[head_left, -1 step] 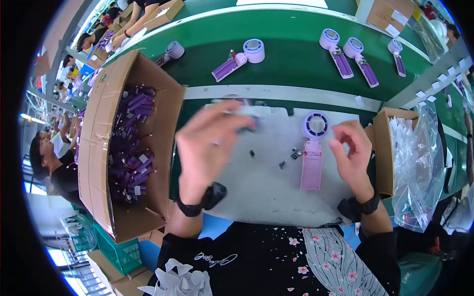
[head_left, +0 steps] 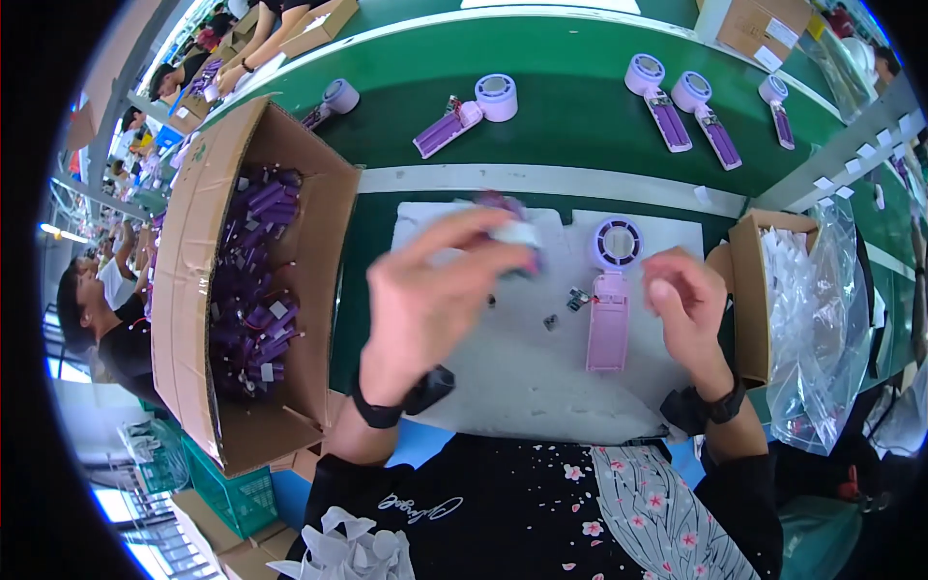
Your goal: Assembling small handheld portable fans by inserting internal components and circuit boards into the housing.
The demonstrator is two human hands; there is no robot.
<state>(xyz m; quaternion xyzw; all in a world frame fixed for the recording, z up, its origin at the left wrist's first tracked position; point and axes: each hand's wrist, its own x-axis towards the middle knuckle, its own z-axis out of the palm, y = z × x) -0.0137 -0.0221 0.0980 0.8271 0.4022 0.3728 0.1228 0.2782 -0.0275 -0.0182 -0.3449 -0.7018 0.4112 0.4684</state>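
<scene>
My left hand, blurred by motion, is closed on a purple battery pack with a whitish patch, held over the grey work mat. It resembles the wired purple battery packs heaped in the carton to the left. A lilac handheld fan lies on the mat, its round head away from me and its handle open. A small circuit board sits against the handle on wires. Right of the fan my right hand hovers with curled fingers, nothing visible in them. Small dark parts lie on the mat.
A large open carton stands at the left. On the green bench beyond the white strip lie several lilac fans. At right are a small box of white pieces and a clear plastic bag. Other people work at far left.
My left hand has moved right and slightly toward me, carrying the battery pack closer to the fan. My right hand's fingers have curled in more. The fan stays in place.
</scene>
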